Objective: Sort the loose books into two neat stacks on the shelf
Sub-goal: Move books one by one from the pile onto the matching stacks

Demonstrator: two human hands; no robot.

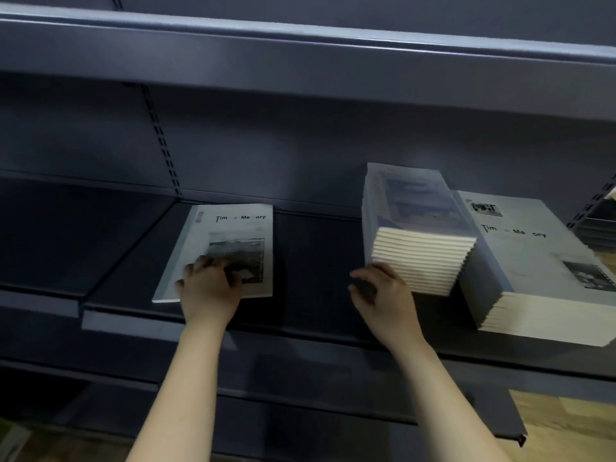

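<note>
A single pale book (230,228) with a photo on its cover lies flat on the dark shelf (313,261), left of centre. My left hand (208,288) rests on its near edge, fingers spread over the cover. To the right stands a tall stack of books (420,228) with cream page edges facing me. My right hand (383,291) sits at the stack's lower left corner with fingers loosely curled; contact with the stack is unclear. A lower, wider stack of the same title (536,268) sits against the tall stack's right side.
Another shelf board (300,55) hangs close overhead. A slotted upright (163,141) runs down the back panel at left. More dark trays or books (600,228) sit at the far right edge. A lower shelf (300,395) juts out beneath my forearms.
</note>
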